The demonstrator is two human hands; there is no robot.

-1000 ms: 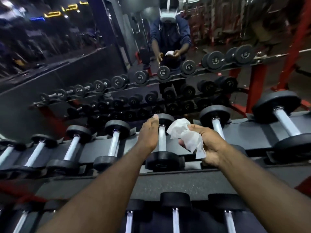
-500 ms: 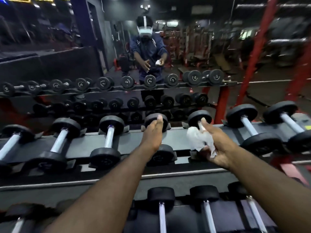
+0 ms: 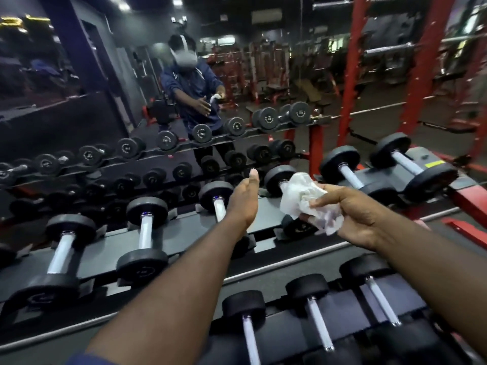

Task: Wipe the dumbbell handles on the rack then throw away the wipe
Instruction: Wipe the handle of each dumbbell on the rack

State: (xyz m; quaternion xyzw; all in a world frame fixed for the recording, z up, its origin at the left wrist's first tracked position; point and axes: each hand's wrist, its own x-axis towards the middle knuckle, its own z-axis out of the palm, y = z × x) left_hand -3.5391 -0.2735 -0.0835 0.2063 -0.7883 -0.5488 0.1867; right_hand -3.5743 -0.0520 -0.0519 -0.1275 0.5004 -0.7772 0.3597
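Note:
A grey dumbbell rack (image 3: 184,233) runs across the view, with black-ended, chrome-handled dumbbells lying in a row on its top shelf. My right hand (image 3: 353,214) pinches a crumpled white wipe (image 3: 303,198) above one dumbbell, whose handle the wipe hides. My left hand (image 3: 243,201) hovers with straight fingers over the chrome handle of the neighbouring dumbbell (image 3: 217,198) and holds nothing. Further dumbbells (image 3: 342,167) lie to the right, and a lower shelf (image 3: 342,317) holds more.
A wall mirror (image 3: 158,101) behind the rack reflects me and the dumbbells. Red steel uprights (image 3: 353,75) stand at the back right. The rack's red frame end (image 3: 466,204) juts out at the right.
My view has shifted right along the rack. My right hand has lifted the wipe a little and moved it over the dumbbell to the right. My left hand has come off the dumbbell end.

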